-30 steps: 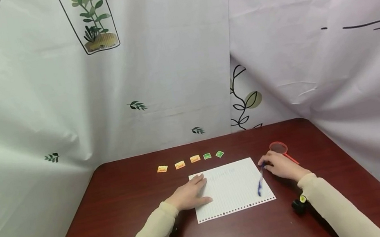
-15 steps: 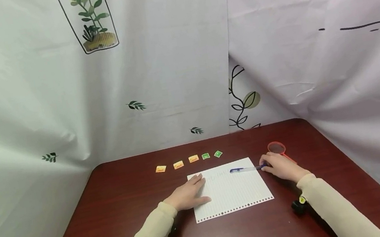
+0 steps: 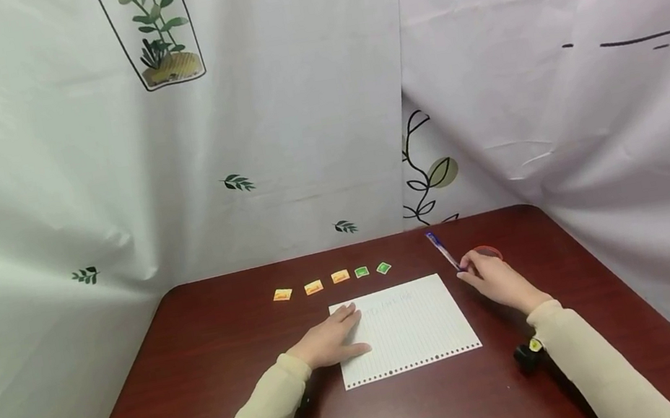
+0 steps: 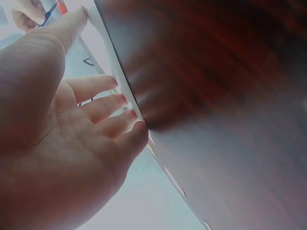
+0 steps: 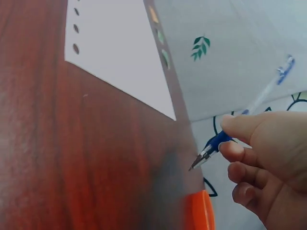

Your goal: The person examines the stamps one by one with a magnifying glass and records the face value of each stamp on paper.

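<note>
My left hand (image 3: 329, 338) lies on the left side of a lined sheet of paper (image 3: 409, 329), fingers extended and thumb spread. Faint writing shows near the sheet's top edge. To the right of the sheet, my right hand (image 3: 499, 278) pinches a blue pen (image 3: 442, 249) between thumb and fingers. In the right wrist view the bare tip of the pen (image 5: 206, 154) points down and left, and its clear barrel slants up behind the thumb. Behind the right hand is a red magnifying glass (image 3: 491, 250), mostly hidden in the head view.
Beyond the sheet, several small cards lie in a row: orange-yellow cards (image 3: 313, 287) at left and green cards (image 3: 383, 268) at right. They rest on a dark red table (image 3: 216, 374). A printed white curtain (image 3: 291, 99) hangs along the table's back and sides.
In my right hand the pen has swung round, from pointing toward me, to leftward across the sheet, to away from me. That hand has shifted slightly; my left hand keeps its place.
</note>
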Demonstrator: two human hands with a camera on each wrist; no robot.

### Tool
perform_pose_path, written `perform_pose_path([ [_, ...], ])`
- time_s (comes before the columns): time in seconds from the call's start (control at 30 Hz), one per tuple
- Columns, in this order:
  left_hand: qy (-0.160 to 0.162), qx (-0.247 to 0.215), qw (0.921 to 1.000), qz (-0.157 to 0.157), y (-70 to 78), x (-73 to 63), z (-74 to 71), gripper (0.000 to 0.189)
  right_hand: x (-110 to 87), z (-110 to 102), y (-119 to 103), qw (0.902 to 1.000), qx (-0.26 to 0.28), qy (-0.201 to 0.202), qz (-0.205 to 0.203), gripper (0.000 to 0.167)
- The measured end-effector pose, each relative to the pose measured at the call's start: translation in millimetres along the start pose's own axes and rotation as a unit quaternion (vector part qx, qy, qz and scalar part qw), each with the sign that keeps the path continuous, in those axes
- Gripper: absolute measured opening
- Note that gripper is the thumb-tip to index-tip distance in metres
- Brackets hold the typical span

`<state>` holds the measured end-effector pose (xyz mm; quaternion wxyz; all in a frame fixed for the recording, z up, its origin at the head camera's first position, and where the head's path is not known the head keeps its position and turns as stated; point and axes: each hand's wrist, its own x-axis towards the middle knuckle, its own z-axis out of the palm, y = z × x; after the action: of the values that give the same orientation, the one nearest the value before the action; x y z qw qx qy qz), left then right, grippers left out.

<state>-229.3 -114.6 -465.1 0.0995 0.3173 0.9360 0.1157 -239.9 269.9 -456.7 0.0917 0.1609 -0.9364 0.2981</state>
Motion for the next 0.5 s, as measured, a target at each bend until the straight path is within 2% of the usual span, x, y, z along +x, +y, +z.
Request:
perform_pose_path([
  [0.33, -0.002, -0.009, 0.9999, -0.005, 1.6, -0.7, -1.4, 0.078, 6.7, -0.6, -5.1, 0.9965, 0.065, 0.052, -0.008, 0.017],
  [0.5, -0.003, -0.015, 0.9999, -0.006, 1.8, -1.0, -2.1, 0.077, 8.5, 2.7, -8.3, 0.9931, 0.087, 0.075, 0.023, 0.014],
])
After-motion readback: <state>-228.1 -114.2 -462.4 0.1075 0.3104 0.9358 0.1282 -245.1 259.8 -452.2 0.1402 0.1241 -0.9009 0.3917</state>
